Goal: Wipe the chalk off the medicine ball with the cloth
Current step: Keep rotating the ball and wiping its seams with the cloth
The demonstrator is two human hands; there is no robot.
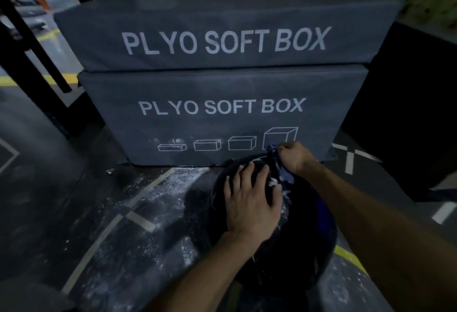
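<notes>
On the medicine ball (306,232), left hand (249,202) presses flat, fingers spread; right hand (294,157) pinches cloth (280,165).

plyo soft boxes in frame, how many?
2, stacked: the upper plyo box sits on the lower plyo box, behind the medicine ball. More may be hidden behind the stack.

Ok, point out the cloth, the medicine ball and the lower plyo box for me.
cloth (284,172), head view, on its bunched blue middle.
medicine ball (306,232), head view, on its dark upper right surface.
lower plyo box (222,128), head view, on its bare grey front face.
</notes>
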